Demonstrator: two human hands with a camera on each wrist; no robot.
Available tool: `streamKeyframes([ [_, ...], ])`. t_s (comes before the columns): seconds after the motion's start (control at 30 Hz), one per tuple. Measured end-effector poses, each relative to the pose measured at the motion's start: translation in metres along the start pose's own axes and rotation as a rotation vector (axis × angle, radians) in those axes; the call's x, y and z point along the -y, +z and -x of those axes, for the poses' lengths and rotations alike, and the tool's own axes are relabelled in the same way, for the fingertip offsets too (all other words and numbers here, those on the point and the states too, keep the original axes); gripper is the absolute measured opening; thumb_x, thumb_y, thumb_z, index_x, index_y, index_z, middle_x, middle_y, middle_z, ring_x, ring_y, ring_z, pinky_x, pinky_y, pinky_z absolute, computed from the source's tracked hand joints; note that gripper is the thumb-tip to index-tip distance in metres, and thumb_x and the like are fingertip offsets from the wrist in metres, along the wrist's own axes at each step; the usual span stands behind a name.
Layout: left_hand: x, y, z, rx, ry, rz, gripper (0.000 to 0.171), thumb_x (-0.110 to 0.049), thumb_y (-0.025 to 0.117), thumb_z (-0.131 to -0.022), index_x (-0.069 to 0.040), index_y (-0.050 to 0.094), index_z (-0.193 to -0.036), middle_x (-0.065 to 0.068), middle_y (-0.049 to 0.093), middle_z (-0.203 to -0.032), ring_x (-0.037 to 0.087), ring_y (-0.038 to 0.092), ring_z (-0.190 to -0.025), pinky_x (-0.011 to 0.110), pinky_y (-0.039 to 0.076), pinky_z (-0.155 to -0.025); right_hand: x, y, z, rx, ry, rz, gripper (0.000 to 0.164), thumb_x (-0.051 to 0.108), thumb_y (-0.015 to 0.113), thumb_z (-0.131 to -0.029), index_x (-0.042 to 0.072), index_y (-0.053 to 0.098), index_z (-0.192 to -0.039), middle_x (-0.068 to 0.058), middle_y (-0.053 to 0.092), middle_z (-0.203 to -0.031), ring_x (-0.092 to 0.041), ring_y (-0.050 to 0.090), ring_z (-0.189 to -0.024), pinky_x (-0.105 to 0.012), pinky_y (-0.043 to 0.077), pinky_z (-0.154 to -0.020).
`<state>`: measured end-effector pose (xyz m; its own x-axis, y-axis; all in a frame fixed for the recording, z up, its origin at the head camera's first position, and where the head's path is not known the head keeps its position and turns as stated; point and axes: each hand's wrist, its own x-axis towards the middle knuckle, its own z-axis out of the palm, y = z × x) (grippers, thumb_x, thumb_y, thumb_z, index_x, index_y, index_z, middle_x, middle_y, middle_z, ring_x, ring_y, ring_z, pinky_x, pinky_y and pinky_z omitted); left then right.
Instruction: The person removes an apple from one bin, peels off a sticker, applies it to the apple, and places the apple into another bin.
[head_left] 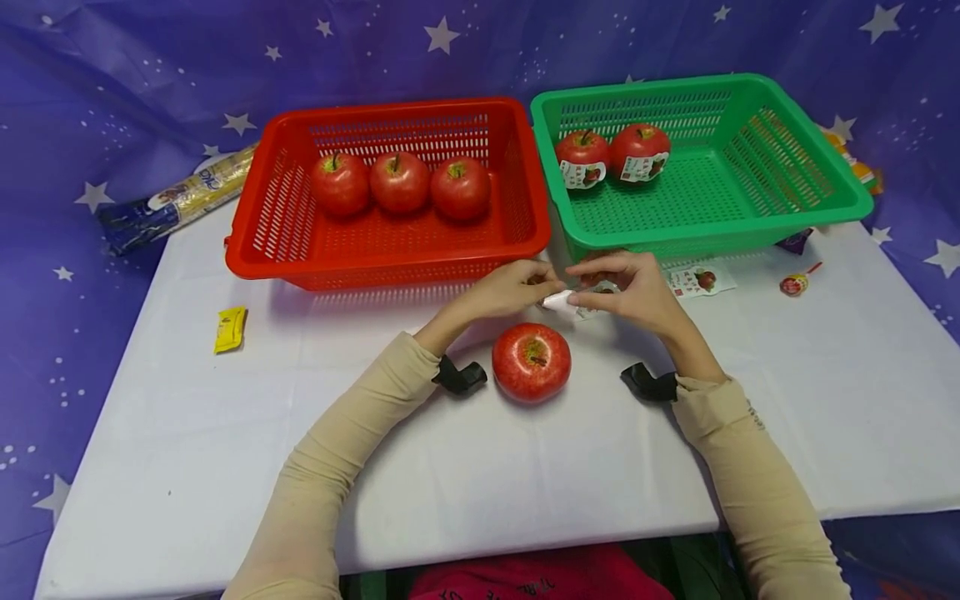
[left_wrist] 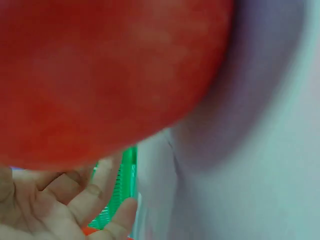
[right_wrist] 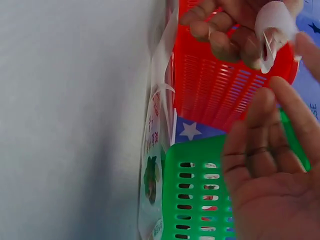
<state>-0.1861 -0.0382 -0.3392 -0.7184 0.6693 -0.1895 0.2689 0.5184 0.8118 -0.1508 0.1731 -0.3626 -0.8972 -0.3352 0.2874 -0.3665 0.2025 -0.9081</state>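
Apparently readying a white label (head_left: 558,302), pinched in the left hand (head_left: 513,289) beside the right hand (head_left: 637,290) with fingers apart, for the lone apple (head_left: 531,363) (inward from the tabletop's (head_left: 540,492) near edge), probably needing a smooth press-on next.

Showing smooth, shiny plastic on the red basket (head_left: 390,267), matt fabric on the tablecloth (head_left: 525,475) beneath it, glossy skin on the apple (head_left: 529,367) in front of it and, to its right, shiny plastic on the green basket (head_left: 720,230).
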Motion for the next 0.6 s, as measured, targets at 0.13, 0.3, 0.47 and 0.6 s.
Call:
streamKeyframes([
  [0.13, 0.0028, 0.0001, 0.0006, -0.044, -0.055, -0.001, 0.029, -0.035, 0.046, -0.101, -0.011, 0.062, -0.101, 0.002, 0.057, -0.089, 0.015, 0.05, -0.081, 0.024, 0.039, -0.071, -0.0014, 0.0014, 0.0, 0.069, 0.059, 0.142, 0.039, 0.003, 0.082, -0.073, 0.0, 0.07, -0.11, -0.002, 0.069, -0.09, -0.016, 0.062, -0.079, -0.023, 0.051, -0.066],
  [0.3, 0.0025, 0.0046, -0.0002, -0.08, -0.119, -0.003, 0.04, -0.045, 0.038, -0.102, -0.013, 0.061, -0.111, 0.004, 0.056, -0.096, 0.018, 0.052, -0.089, 0.029, 0.042, -0.078, 0.0003, 0.0066, 0.0, 0.126, 0.07, 0.292, 0.067, 0.015, 0.089, -0.065, 0.007, 0.062, -0.126, -0.008, 0.068, -0.099, -0.019, 0.06, -0.087, -0.029, 0.049, -0.068],
  [0.47, 0.0014, 0.007, 0.0001, -0.067, -0.144, 0.136, 0.052, -0.053, 0.043, -0.098, -0.012, 0.057, -0.128, 0.005, 0.061, -0.118, 0.016, 0.056, -0.104, 0.032, 0.046, -0.09, 0.0003, 0.0087, -0.0007, 0.134, 0.049, 0.361, 0.072, 0.016, 0.088, -0.067, 0.003, 0.057, -0.13, -0.012, 0.069, -0.105, -0.019, 0.062, -0.086, -0.034, 0.05, -0.071],
  [0.6, 0.0019, 0.0076, -0.0017, -0.024, -0.069, 0.195, 0.03, -0.023, 0.059, -0.094, -0.005, 0.059, -0.118, 0.01, 0.062, -0.109, 0.017, 0.056, -0.093, 0.025, 0.046, -0.078, -0.0009, 0.0091, -0.0018, 0.146, 0.048, 0.391, 0.067, 0.013, 0.086, -0.07, 0.002, 0.057, -0.13, -0.013, 0.071, -0.1, -0.021, 0.064, -0.081, -0.033, 0.05, -0.068],
])
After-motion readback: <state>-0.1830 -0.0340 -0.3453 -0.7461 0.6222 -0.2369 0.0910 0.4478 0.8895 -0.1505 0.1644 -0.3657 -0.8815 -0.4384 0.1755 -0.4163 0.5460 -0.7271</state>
